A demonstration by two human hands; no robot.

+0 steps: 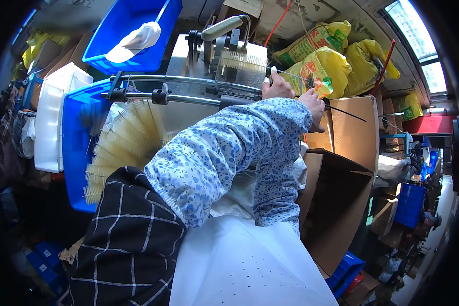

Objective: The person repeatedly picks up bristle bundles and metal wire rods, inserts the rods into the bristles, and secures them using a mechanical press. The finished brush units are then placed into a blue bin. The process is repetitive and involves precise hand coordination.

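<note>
Head view: upper centre, left hand (278,86) and right hand (313,104) are each pinching a thin black rod (341,112) beside the brush machine (229,56).

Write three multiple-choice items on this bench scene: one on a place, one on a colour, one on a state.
1. Where does the heap of pale bristle brushes lie?
A. in the blue bin
B. in the open cardboard box
C. on the yellow sacks

2. What colour are the printed sleeve covers?
A. plain red
B. white with blue flecks
C. green

3. How do the hands stand?
A. both hanging idle
B. left hand and right hand raised at the machine, close together
C. both inside the box

Key: 1 A, bristles fill the bin; 2 B, the flecked cloth shows; 3 B, both reach up by the bar.
</note>
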